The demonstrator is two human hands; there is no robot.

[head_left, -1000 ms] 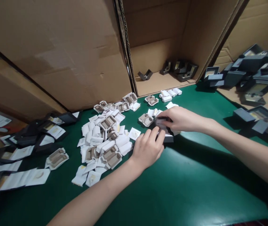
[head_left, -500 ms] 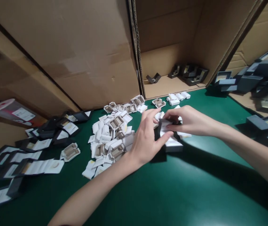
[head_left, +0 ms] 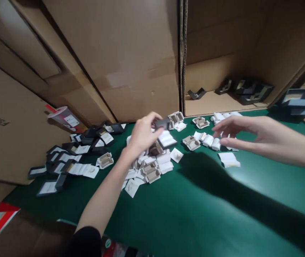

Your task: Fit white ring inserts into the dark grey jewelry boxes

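Observation:
My left hand (head_left: 145,134) grips a small black hinged box (head_left: 163,124), its lid raised and a white lining showing, above a heap of white folded card inserts (head_left: 151,173). To the right, my right hand (head_left: 238,132) hangs over the table with fingers apart and holds nothing. Below its fingers lie small white rolled pieces (head_left: 208,141) and a flat white piece (head_left: 229,160). A grey-brown card tray (head_left: 191,142) sits between the two hands.
Several opened black boxes with white linings (head_left: 80,148) crowd the left. Behind them stands a clear cup (head_left: 66,118) with a red straw. An open cardboard carton (head_left: 211,106) at the back holds more black boxes (head_left: 254,91). A green surface (head_left: 195,214) spreads in front.
The black box has gone left in my left hand, away from the right hand, which has let go and opened. The view has turned left.

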